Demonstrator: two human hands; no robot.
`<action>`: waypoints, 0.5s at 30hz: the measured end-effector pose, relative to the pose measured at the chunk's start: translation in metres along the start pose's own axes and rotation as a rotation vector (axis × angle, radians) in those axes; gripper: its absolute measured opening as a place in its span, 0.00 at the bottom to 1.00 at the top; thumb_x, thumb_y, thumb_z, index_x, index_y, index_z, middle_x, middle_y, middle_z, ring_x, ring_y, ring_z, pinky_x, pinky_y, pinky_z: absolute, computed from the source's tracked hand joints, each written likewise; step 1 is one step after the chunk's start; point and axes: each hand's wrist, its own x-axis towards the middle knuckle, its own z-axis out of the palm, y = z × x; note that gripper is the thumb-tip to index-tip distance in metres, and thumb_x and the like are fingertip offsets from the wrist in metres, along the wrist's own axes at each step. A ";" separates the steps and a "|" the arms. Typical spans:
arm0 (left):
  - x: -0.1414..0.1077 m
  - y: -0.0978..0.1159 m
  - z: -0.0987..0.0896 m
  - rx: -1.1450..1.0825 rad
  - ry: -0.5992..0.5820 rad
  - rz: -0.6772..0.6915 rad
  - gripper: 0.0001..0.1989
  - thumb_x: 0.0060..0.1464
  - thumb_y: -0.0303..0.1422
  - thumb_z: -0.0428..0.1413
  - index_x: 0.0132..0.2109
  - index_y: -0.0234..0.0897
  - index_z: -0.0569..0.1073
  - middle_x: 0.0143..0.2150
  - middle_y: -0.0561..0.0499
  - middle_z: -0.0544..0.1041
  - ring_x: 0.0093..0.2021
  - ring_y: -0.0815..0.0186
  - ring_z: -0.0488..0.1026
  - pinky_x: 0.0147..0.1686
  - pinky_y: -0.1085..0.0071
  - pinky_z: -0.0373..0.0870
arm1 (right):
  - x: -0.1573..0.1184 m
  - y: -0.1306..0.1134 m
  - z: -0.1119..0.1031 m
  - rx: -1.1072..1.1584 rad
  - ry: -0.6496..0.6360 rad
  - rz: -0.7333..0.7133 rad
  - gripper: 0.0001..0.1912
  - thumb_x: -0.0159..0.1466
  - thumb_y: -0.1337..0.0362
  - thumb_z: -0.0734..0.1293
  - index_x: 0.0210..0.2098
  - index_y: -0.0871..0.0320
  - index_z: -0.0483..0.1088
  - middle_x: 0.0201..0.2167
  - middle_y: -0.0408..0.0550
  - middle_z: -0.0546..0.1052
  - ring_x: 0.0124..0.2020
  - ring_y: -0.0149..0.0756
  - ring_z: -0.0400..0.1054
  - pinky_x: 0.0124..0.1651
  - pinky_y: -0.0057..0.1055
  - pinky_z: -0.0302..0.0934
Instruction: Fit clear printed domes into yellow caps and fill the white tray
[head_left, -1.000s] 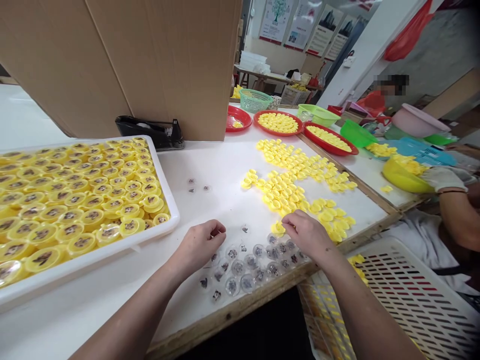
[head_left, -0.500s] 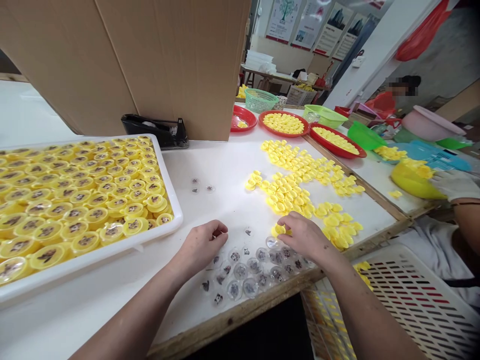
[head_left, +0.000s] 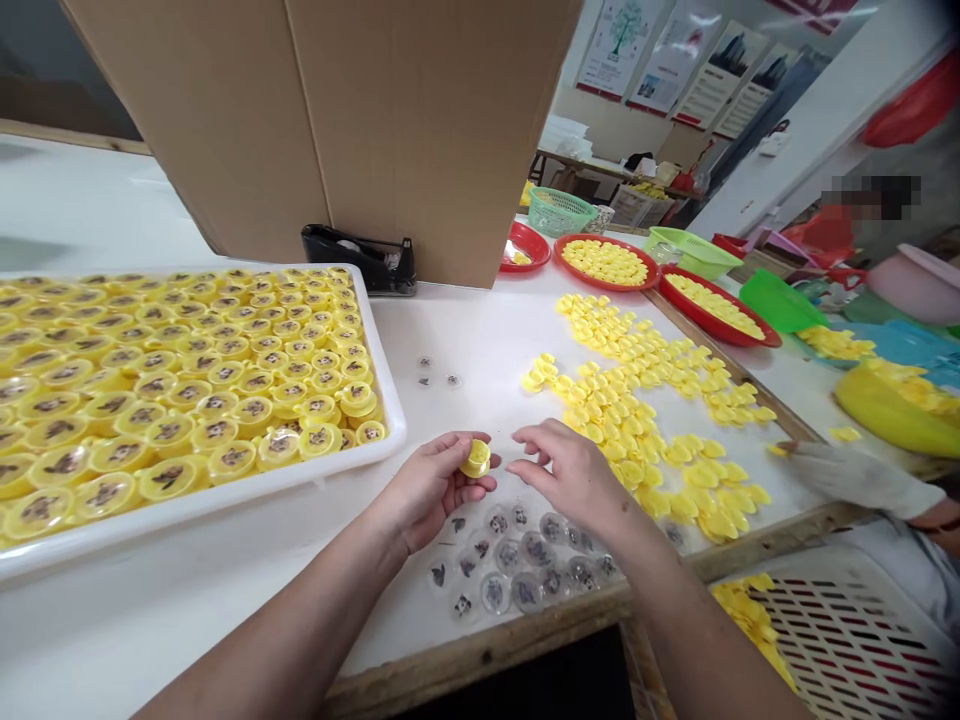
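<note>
My left hand (head_left: 424, 490) holds a small round yellow plastic piece (head_left: 475, 459) between thumb and fingers, its hollow side facing up. Just right of it is my right hand (head_left: 574, 475), thumb and fingers apart with nothing between them. Below both hands, clear round covers (head_left: 495, 592) with small dark printed pictures lie spread near the table's front edge. Many loose yellow pieces (head_left: 607, 400) are scattered beyond my right hand. On the left, a white tray (head_left: 392, 430) is filled with yellow pieces that carry pictures under clear tops.
A black tape dispenser (head_left: 360, 262) stands before a tall cardboard sheet (head_left: 412, 130). Red plates (head_left: 652, 280) of yellow pieces are at the back. A co-worker's gloved hand (head_left: 847, 475) reaches in from the right, above a white slotted basket (head_left: 847, 600). A wooden strip (head_left: 487, 655) edges the table.
The yellow piece has passed from my right hand to my left. My right hand has opened. The view has shifted left, and the co-worker's gloved hand has come onto the table.
</note>
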 end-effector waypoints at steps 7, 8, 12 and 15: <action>0.000 0.003 0.000 -0.037 0.061 0.033 0.12 0.57 0.31 0.51 0.48 0.32 0.68 0.43 0.41 0.74 0.29 0.71 0.74 0.28 0.80 0.72 | -0.004 0.013 0.016 -0.205 -0.140 0.134 0.06 0.58 0.70 0.64 0.29 0.60 0.73 0.29 0.50 0.71 0.32 0.41 0.67 0.35 0.34 0.57; 0.000 0.003 -0.001 -0.052 0.062 0.035 0.12 0.58 0.31 0.51 0.48 0.32 0.68 0.42 0.41 0.74 0.30 0.70 0.75 0.29 0.79 0.72 | -0.003 0.014 0.017 -0.181 -0.132 0.142 0.08 0.58 0.72 0.62 0.27 0.61 0.73 0.28 0.51 0.71 0.31 0.42 0.68 0.35 0.35 0.57; 0.001 0.002 -0.001 -0.117 0.083 0.037 0.14 0.59 0.31 0.49 0.50 0.31 0.68 0.41 0.39 0.75 0.33 0.65 0.76 0.33 0.75 0.74 | -0.002 0.020 0.014 -0.001 -0.056 0.216 0.11 0.57 0.74 0.59 0.35 0.60 0.72 0.26 0.50 0.73 0.31 0.42 0.69 0.37 0.37 0.59; 0.002 0.001 0.000 -0.148 0.080 0.031 0.14 0.58 0.28 0.49 0.51 0.29 0.68 0.43 0.37 0.75 0.35 0.63 0.77 0.36 0.74 0.75 | -0.004 0.019 0.009 0.218 -0.025 0.268 0.14 0.60 0.68 0.58 0.44 0.60 0.68 0.28 0.47 0.75 0.29 0.37 0.70 0.33 0.33 0.63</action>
